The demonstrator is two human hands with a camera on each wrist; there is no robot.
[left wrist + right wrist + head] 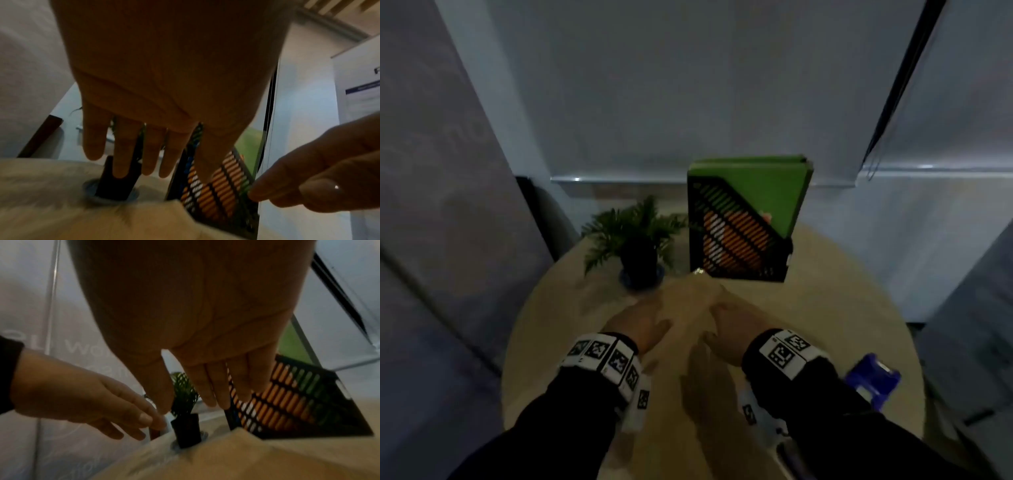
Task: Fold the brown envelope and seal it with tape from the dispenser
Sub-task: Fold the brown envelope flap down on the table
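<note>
The brown envelope (686, 308) lies flat in the middle of the round table, its far corner close to the file rack. My left hand (643, 322) and right hand (729, 318) are side by side over its far half, fingers stretched forward. In the left wrist view the left hand's fingers (121, 154) are straight above the envelope (144, 219). The right wrist view shows the right hand's fingers (207, 386) straight above the envelope (246, 456). Whether the fingertips touch the paper is unclear. The blue tape dispenser (873, 380) sits at the table's right edge, beside my right forearm.
A small potted fern (633, 240) stands at the back left of the table (534, 342). At the back, just beyond the envelope, is a black mesh file rack (739, 240) holding green and orange folders. Walls and panels surround the table.
</note>
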